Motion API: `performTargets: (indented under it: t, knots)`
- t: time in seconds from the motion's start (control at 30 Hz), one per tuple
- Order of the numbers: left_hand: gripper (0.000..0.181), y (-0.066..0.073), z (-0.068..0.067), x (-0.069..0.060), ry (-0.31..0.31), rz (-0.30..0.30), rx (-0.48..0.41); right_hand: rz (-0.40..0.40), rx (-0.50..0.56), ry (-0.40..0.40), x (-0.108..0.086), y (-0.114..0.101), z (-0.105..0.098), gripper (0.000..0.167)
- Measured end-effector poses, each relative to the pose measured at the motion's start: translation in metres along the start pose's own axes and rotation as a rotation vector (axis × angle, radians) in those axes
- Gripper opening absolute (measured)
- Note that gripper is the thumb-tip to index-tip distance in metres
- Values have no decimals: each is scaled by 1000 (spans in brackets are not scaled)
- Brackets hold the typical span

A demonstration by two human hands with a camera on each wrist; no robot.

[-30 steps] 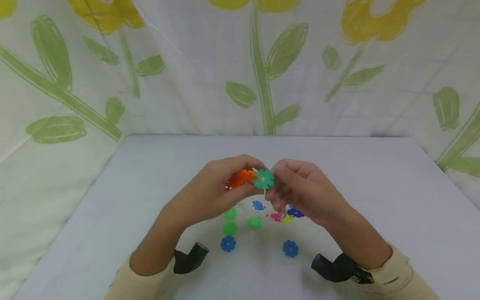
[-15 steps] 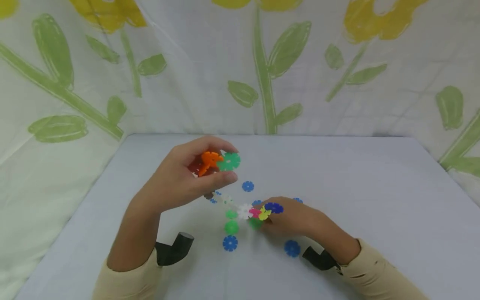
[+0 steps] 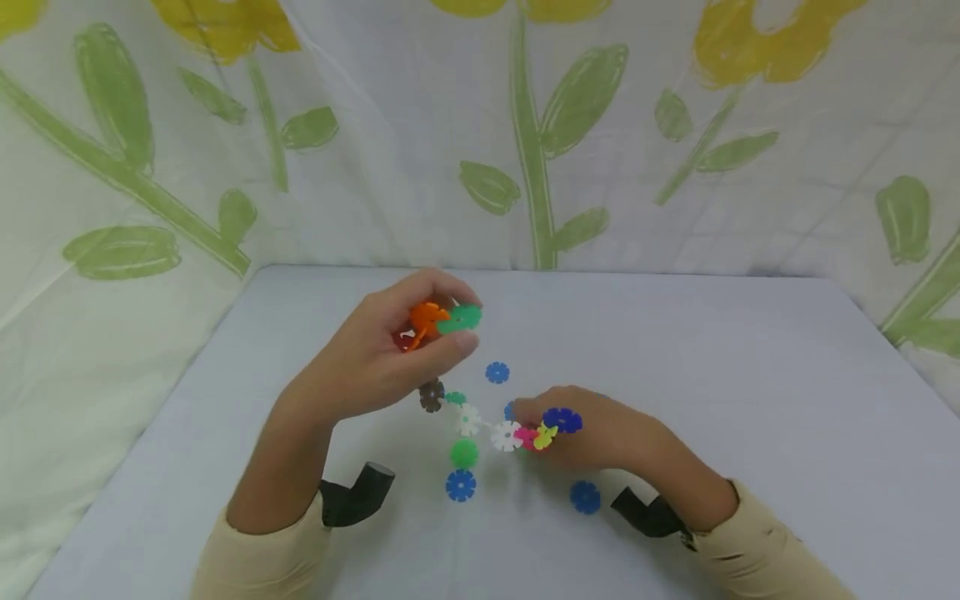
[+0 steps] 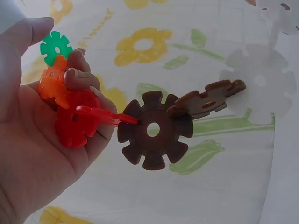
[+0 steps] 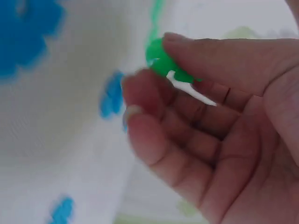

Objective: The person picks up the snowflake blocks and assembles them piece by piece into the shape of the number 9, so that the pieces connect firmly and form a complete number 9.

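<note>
Chain of notched plastic discs [image 4: 163, 140] hangs from L hand [image 3: 378, 354], fingers curled round its red/orange part; prob. light, stiff, joints may pop, so hold by rims nr slots. R hand [image 3: 603, 429] pinches green disc [image 5: 161, 58] nr table [image 3: 712, 350].

1. In the head view, the dark blue disc [image 3: 562, 420] covers part of the right hand [image 3: 603, 437], whose fingertips I can't properly see.
2. Through the right wrist camera, the thumb hides part of a green disc [image 5: 158, 53]; I can't identify the blurred green strip [image 5: 156, 21] beyond it.
3. Blue discs [image 5: 112, 95] there are smeared, and the largest runs off my picture's left edge.
4. The left hand [image 3: 386, 350] curls partly over the red discs [image 4: 77, 123], so I lose some outline.
5. A white disc [image 4: 266, 86] is washed out; I can't trace its rim.
6. My head view crops both sleeves [image 3: 258, 562] near, and yellow flowers [image 3: 225, 29] far.
</note>
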State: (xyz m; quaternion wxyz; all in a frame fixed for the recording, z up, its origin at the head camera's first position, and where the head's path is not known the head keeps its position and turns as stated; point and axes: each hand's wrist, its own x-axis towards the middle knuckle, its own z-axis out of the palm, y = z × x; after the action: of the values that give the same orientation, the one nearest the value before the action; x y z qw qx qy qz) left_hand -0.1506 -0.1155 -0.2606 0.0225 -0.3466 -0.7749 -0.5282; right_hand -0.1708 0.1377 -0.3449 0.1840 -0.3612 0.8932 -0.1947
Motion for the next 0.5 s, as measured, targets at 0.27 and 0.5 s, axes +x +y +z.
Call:
performTargets:
  t: [0.27, 0.5]
  knots:
    - [29, -3, 8, 4, -65, -67, 13, -312, 93, 503, -25, 4, -38, 16]
    - [34, -7, 21, 7, -82, 14, 163, -411, 216, 638, -42, -19, -46, 18]
